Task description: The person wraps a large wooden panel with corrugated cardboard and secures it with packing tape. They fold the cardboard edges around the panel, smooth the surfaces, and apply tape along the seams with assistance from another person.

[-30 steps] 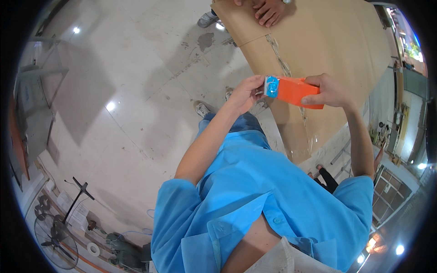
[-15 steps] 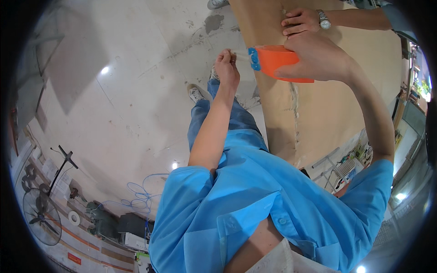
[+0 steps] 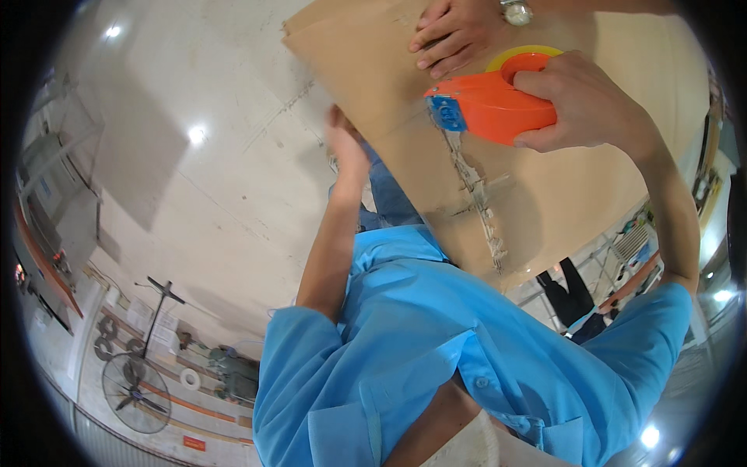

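My right hand (image 3: 587, 101) is wrapped round an orange tape dispenser (image 3: 498, 117) with a blue front piece and a yellow ring behind. The dispenser is over a large brown cardboard sheet (image 3: 568, 194), at the top of a ragged torn line (image 3: 476, 194) in it. At the sheet's left edge is my left hand (image 3: 347, 144), smeared by motion, its fingers partly hidden. Whether it holds anything does not show. A co-worker's hand (image 3: 459, 35), with a wristwatch (image 3: 517, 12), lies flat on the cardboard just beyond the dispenser.
Pale floor (image 3: 233, 163) spreads to the left. A black standing fan (image 3: 136, 393) is at the lower left, beside shelves and a white ring (image 3: 190, 379). Another person's dark-trousered legs (image 3: 568, 292) show past the cardboard's near right side.
The cardboard appears farther left in view. My left hand has gone from a pinch in the open, beside the dispenser, to the sheet's left edge. The dispenser has turned and its yellow ring now shows.
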Demonstrator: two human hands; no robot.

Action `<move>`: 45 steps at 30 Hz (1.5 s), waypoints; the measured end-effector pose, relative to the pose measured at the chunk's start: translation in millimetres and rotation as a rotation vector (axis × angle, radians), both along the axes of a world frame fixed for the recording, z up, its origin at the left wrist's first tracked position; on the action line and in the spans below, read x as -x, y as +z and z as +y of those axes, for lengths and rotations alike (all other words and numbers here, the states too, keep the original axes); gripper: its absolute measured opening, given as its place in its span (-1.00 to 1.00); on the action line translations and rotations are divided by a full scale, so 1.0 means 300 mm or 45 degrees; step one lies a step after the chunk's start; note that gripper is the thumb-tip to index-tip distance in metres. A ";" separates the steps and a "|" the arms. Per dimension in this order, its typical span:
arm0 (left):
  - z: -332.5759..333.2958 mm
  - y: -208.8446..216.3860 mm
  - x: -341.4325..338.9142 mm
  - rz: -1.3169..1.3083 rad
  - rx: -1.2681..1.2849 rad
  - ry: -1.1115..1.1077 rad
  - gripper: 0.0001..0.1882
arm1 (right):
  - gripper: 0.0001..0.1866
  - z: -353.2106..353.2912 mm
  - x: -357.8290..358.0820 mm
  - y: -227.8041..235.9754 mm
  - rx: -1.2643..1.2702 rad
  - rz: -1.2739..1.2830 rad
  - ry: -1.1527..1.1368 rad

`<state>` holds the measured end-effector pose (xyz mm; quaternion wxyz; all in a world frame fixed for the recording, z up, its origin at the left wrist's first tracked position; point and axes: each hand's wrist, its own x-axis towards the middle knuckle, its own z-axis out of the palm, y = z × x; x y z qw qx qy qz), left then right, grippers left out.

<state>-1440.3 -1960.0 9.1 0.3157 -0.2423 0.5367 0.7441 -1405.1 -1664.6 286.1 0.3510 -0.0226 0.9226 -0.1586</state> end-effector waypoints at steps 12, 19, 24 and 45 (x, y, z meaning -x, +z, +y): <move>0.168 0.405 0.009 2.109 0.525 -1.666 -0.27 | -0.63 0.124 -0.100 -0.014 -0.222 0.066 -0.203; 0.231 0.368 0.003 2.217 0.598 -1.622 -0.22 | -0.68 -0.058 0.002 -0.014 -0.446 -0.015 -0.048; 0.237 0.340 -0.008 2.251 0.614 -1.567 -0.29 | -0.72 -0.250 0.103 -0.062 -0.636 -0.080 0.201; 0.015 0.520 0.315 -0.147 -0.362 -1.012 -0.73 | -0.44 -0.381 -0.321 -0.108 0.835 0.296 -1.308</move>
